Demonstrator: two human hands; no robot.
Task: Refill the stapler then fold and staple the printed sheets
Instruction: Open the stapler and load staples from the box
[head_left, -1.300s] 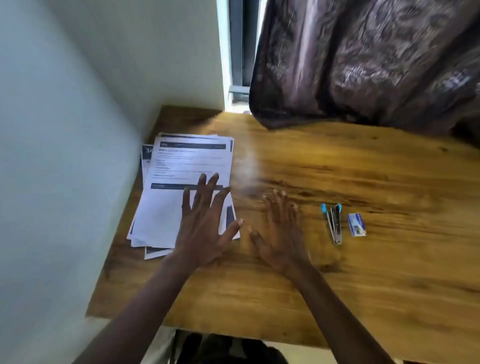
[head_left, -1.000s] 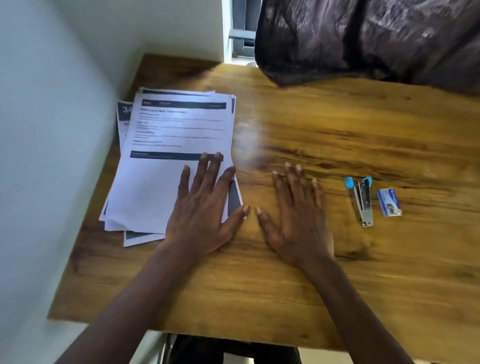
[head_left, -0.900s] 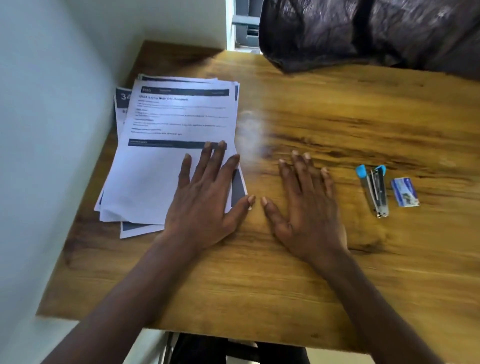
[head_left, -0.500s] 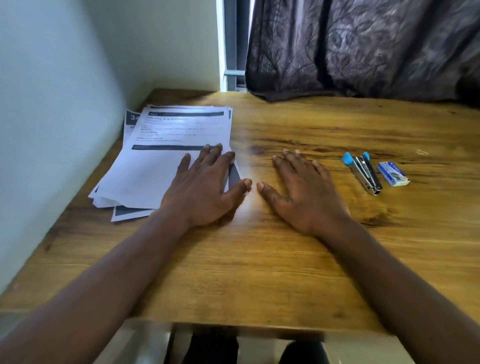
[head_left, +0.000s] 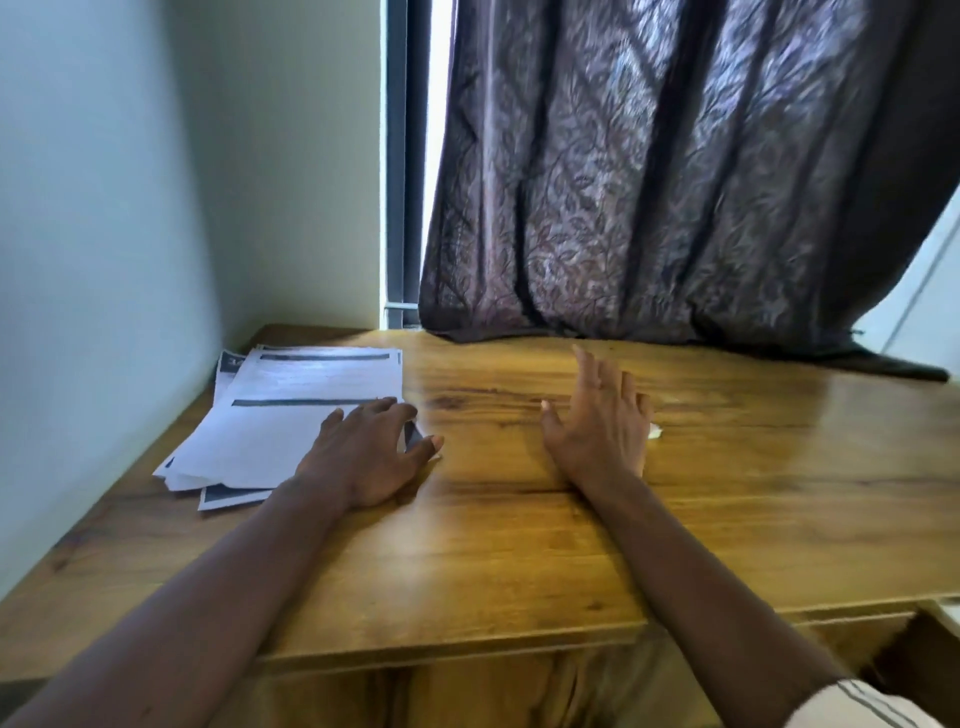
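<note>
A loose stack of printed sheets (head_left: 291, 415) lies at the left of the wooden table (head_left: 519, 551), against the wall. My left hand (head_left: 363, 452) rests flat on the stack's near right corner, fingers spread, holding nothing. My right hand (head_left: 597, 421) is lifted off the table to the right of the stack, open with fingers pointing away. It covers the spot where the stapler and staple box lie. Only a small white bit (head_left: 655, 430) peeks out at its right edge, and I cannot tell which of the two it belongs to.
A pale wall (head_left: 104, 260) borders the table on the left. A dark patterned curtain (head_left: 675, 182) hangs behind, its hem lying on the table's far edge. A window frame (head_left: 400, 156) shows in the gap between them. The table's near edge runs below my forearms.
My right hand has lifted off the table and moved right and forward, now hiding the stapler and staple box. The view has tilted up. My left hand stays on the sheets.
</note>
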